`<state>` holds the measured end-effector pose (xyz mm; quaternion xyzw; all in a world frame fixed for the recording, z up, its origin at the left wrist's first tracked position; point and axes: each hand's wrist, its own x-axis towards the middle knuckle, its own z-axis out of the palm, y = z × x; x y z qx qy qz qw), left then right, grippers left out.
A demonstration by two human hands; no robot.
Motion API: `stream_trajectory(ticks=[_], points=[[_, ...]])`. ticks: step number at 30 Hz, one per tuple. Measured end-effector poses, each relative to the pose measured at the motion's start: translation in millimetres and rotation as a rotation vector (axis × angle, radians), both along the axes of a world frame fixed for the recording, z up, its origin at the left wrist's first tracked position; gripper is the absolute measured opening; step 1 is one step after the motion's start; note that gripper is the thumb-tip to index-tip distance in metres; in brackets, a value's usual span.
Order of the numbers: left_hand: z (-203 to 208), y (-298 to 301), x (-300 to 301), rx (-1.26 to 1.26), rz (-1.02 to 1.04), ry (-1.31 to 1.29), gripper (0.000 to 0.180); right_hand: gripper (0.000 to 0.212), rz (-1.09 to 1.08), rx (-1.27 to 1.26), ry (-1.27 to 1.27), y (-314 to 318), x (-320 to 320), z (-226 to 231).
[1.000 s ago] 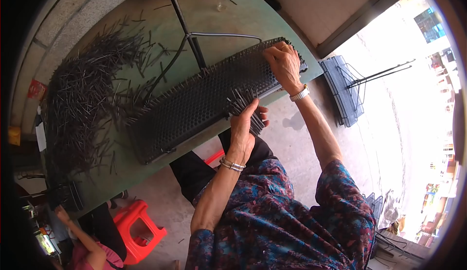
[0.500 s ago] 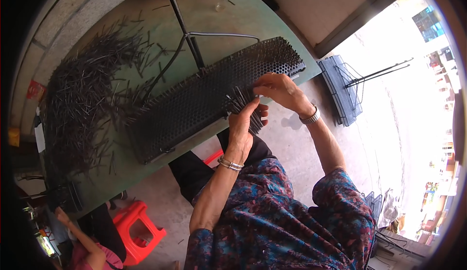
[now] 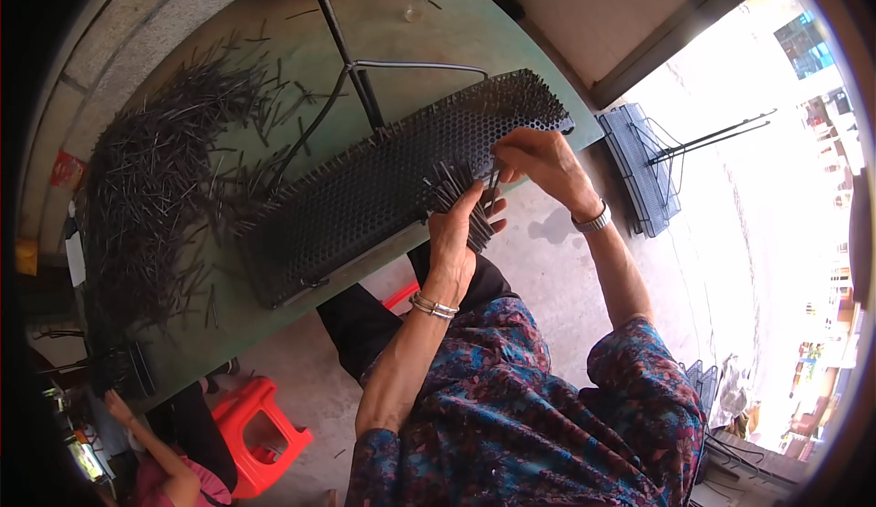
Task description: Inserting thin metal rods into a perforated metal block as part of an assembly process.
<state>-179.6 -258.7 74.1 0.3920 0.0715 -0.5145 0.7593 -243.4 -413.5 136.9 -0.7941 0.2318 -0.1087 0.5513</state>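
A bundle of thin dark sticks (image 3: 453, 195) is clasped in my left hand (image 3: 456, 222), in front of a long black perforated tray (image 3: 356, 192) full of small round holes. My right hand (image 3: 540, 165) is just right of the bundle, its thumb and fingertips pinched on one or two dark sticks (image 3: 494, 177) that stand apart from the rest. Similar sticks stand in holes along the tray's far edge and crowd its right end. The exact number in my right fingers is too small to make out.
Loose dark sticks (image 3: 155, 188) lie heaped on the left of the green table (image 3: 456, 37). A metal rod frame (image 3: 347, 64) rises behind the tray. Another wire rack (image 3: 639, 165) stands at right. A red stool (image 3: 260, 434) and another person's arm (image 3: 151, 443) are lower left.
My right hand has shifted a little to the right, away from the bundle, with a stick or two between its fingertips. My left hand keeps its place and grip.
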Motion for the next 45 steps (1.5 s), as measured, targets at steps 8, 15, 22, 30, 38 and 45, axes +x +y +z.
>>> stream_trajectory(ticks=[8, 15, 22, 30, 38, 45], points=[[-2.2, -4.4, -4.9, -0.034, 0.072, 0.141, 0.022, 0.018, -0.385, -0.478, -0.249, -28.1, 12.5, -2.2], [-4.4, -2.3, -2.4, 0.019, 0.027, 0.118, 0.017, 0.018, -0.388, -0.582, -0.304, -45.2, 27.7, -20.2], [-1.4, -2.9, -3.7, 0.033, 0.057, 0.134, 0.018, 0.018, -0.356, -0.596, -0.286, -48.9, 28.1, -14.5], [-5.2, 0.4, 0.4, 0.005, 0.028, 0.105, 0.015, 0.015, -0.298, -0.559, -0.353, -47.1, 28.2, -6.4], [-4.7, -0.5, -0.4, 0.018, 0.019, 0.108, 0.015, 0.016, -0.286, -0.535, -0.293, -48.0, 29.0, -10.6], [-3.7, -1.1, -0.3, 0.034, 0.02, 0.106, 0.015, 0.017, -0.298, -0.514, -0.275, -46.6, 29.6, -8.8]])
